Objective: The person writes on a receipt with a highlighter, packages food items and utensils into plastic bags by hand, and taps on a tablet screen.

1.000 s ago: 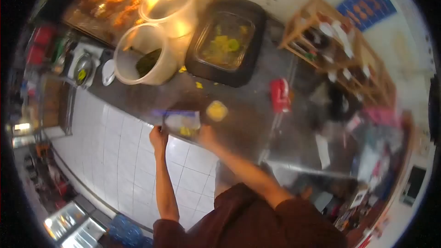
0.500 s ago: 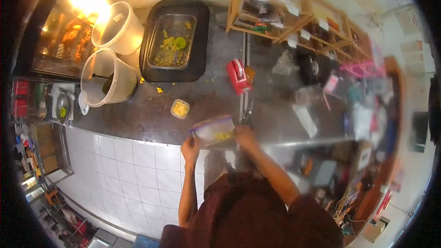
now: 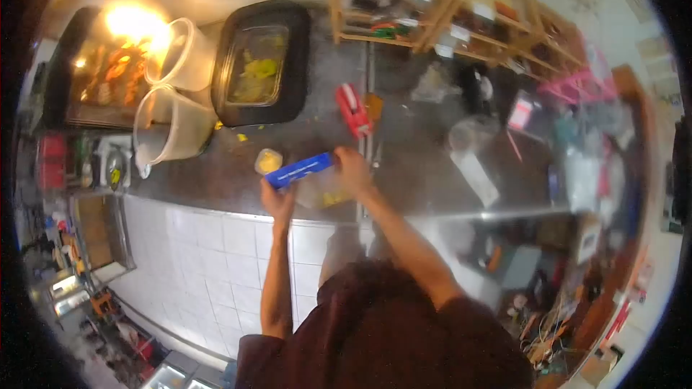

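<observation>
While half a second earlier only a thin purple edge tops the clear bag (image 3: pixel 311 194), a broad blue strip (image 3: pixel 299 171) with white lettering now faces up, just right of the small tub (image 3: pixel 259 163) of yellow food; whether the two touch cannot be told. The bag has come closer to the tub. The left hand (image 3: pixel 277 202), nearest the tub, pinches the strip's near end, fingers closed; the right hand (image 3: pixel 353 173), farther right of the tub, grips the opposite end, fingers curled in. Yellow pieces (image 3: pixel 334 199) lie in the bag. The red tape dispenser (image 3: pixel 353 110), beyond and right of the tub, stays put.
</observation>
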`<state>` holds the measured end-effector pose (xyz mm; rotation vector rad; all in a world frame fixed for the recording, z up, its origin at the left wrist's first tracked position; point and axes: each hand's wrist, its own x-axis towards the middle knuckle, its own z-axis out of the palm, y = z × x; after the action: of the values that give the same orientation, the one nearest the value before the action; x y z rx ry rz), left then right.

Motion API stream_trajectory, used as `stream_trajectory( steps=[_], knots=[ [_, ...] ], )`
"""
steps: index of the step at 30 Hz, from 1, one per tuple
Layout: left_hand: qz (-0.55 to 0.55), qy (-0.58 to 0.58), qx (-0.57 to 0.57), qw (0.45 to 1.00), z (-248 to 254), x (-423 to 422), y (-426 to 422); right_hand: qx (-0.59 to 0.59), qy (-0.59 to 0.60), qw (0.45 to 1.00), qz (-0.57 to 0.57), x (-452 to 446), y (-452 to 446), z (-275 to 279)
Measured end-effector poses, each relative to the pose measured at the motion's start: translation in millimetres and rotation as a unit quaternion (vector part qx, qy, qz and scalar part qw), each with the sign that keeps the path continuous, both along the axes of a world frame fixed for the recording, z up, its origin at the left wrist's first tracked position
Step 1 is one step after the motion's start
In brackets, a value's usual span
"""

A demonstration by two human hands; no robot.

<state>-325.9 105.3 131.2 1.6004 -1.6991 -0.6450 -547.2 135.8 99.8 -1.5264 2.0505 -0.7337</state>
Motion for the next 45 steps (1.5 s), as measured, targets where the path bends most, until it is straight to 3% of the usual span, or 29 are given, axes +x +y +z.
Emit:
stream_trajectory(
  steps=[3,5,8,11,13,15,17,18,19,20,21,23,24,25,28,32,36,37,39,40,41,43,45],
  knots=[
    [-0.063,0.060,-0.001,0.996,-18.2,14.6,-2.5,-0.061,-0.012,0.997,0.042,0.4,11.7,23.4],
    [-0.085,0.137,0.026,0.987,-32.9,25.2,-3.8,-0.100,-0.045,0.993,-0.044,21.3,15.9,30.3],
    [-0.070,0.118,0.044,0.990,-20.4,21.2,1.3,-0.083,-0.103,0.985,-0.114,30.6,12.3,38.8],
    [-0.071,0.213,0.118,0.967,-25.1,32.6,3.2,-0.090,-0.152,0.966,-0.190,33.5,6.0,32.8],
    [-0.097,0.255,0.152,0.950,-36.9,46.2,0.1,-0.112,-0.130,0.972,-0.160,29.7,5.6,24.7],
    [-0.127,0.246,0.170,0.946,-11.8,40.3,-0.6,-0.097,-0.120,0.978,-0.138,15.9,7.7,17.8],
    [-0.192,0.245,0.202,0.929,-7.6,59.7,-4.5,-0.070,-0.204,0.976,0.016,-16.0,13.8,30.8],
    [-0.178,0.217,0.169,0.945,-30.3,73.4,-2.9,-0.061,-0.177,0.980,0.069,-30.1,13.7,38.5],
    [-0.172,0.183,0.206,0.946,-43.0,90.0,0.0,-0.056,-0.156,0.978,0.125,-40.3,14.7,43.4],
    [-0.151,0.083,0.193,0.966,-45.8,96.9,9.8,-0.071,-0.125,0.977,0.155,-45.2,17.3,39.5],
    [-0.243,0.031,0.106,0.964,-11.3,77.2,9.8,-0.090,-0.091,0.975,0.182,-48.5,20.7,31.2],
    [-0.203,-0.065,0.095,0.972,4.2,59.2,32.8,-0.078,-0.041,0.971,0.223,-54.5,37.9,21.2],
    [-0.215,-0.041,0.011,0.976,-23.5,63.6,44.3,-0.058,-0.034,0.974,0.217,-51.7,48.2,19.2],
    [-0.189,-0.005,0.058,0.980,-38.0,67.0,57.1,-0.035,-0.027,0.977,0.208,-45.9,61.1,17.8],
    [-0.191,-0.088,0.025,0.977,-32.2,53.3,73.3,-0.022,0.029,0.986,0.162,-30.8,93.3,-15.9],
    [-0.173,-0.054,0.013,0.983,-40.9,47.9,82.0,0.076,-0.001,0.990,0.117,-18.9,102.9,-7.9],
    [-0.187,-0.045,0.043,0.980,-41.5,52.8,94.5,0.091,-0.009,0.984,0.155,-27.1,102.2,-1.4],
    [-0.206,-0.052,0.041,0.976,-43.6,54.9,96.5,0.088,-0.010,0.983,0.162,-29.5,95.7,28.6],
    [-0.169,-0.001,0.078,0.982,-34.0,47.0,99.8,0.116,-0.169,0.970,0.130,-32.3,86.9,73.7],
    [-0.128,0.102,0.143,0.976,-35.7,45.0,99.6,-0.051,-0.197,0.969,0.138,-32.8,97.5,24.1],
    [-0.086,0.205,0.202,0.954,-35.9,42.5,100.5,-0.051,-0.198,0.968,0.144,-28.8,96.5,34.8],
    [-0.082,0.190,0.192,0.959,-33.4,34.9,101.7,0.177,-0.265,0.947,0.025,-20.4,91.0,55.0],
    [-0.081,0.175,0.183,0.964,-30.6,25.2,105.3,0.138,-0.252,0.958,0.005,-10.4,92.9,55.2]
  ],
)
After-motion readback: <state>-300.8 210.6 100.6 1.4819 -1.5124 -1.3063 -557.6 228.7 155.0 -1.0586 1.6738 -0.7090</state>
